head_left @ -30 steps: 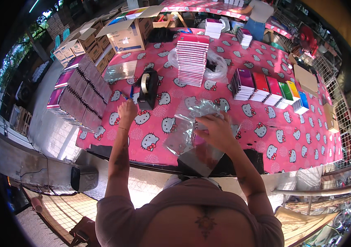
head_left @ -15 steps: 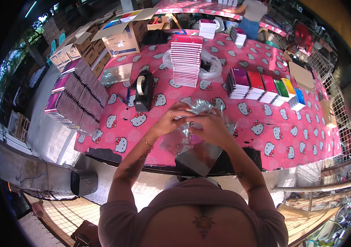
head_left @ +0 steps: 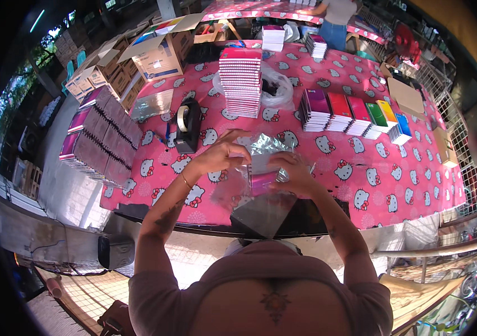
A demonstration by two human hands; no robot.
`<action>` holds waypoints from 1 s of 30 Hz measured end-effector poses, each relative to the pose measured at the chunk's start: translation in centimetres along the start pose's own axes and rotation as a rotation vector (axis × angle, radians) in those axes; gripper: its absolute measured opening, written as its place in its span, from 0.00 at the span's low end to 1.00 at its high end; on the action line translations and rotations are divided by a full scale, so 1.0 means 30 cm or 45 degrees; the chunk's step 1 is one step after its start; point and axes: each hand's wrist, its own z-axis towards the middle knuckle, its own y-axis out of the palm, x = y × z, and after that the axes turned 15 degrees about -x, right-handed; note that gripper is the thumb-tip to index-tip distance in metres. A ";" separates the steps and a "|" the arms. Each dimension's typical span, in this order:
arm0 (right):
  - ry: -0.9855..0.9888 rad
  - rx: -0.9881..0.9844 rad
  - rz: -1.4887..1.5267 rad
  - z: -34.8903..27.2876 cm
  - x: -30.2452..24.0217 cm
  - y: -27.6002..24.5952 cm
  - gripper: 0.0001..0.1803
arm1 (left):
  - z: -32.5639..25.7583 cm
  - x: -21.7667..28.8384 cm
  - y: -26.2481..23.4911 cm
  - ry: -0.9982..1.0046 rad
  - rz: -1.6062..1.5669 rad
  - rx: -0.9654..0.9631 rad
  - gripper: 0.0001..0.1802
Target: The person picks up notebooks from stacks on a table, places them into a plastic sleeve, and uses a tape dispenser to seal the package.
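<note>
In front of me at the table's near edge lies a small stack of notebooks [head_left: 262, 183], purple-topped, inside a clear plastic wrapper [head_left: 267, 144]. Loose plastic spreads toward me over the edge. My left hand [head_left: 222, 154] is just left of the bundle, its fingers curved and apart, with nothing visible between them. My right hand [head_left: 295, 175] grips the bundle's right side, fingers bent over the plastic. A black tape dispenser [head_left: 187, 140] stands left of my left hand, with pens [head_left: 167, 133] beside it.
A tall stack of notebooks [head_left: 240, 84] stands ahead, next to a plastic bag [head_left: 278, 92]. Colourful notebook piles [head_left: 339, 115] line the right. Bundled notebooks [head_left: 101, 140] rise at the left, near open cartons [head_left: 157, 59]. Another person [head_left: 336, 22] stands at the far table.
My left hand has come away from my right, moving left off the plastic. Between the hands, the purple notebook top now shows more clearly. The view has shifted slightly.
</note>
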 end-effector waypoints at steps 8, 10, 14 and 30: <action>-0.059 -0.077 0.031 0.010 0.029 0.040 0.35 | 0.135 -0.017 0.138 -0.096 0.322 0.107 0.15; -0.095 -0.043 0.088 0.012 0.039 0.048 0.35 | 0.145 -0.023 0.191 -0.218 0.167 0.246 0.26; -0.173 0.014 0.185 0.012 0.045 0.058 0.31 | 0.194 0.003 0.249 -0.427 -0.122 0.533 0.47; 0.133 0.050 1.433 0.159 0.143 0.130 0.26 | 0.041 0.140 0.163 -0.301 -0.199 0.768 0.19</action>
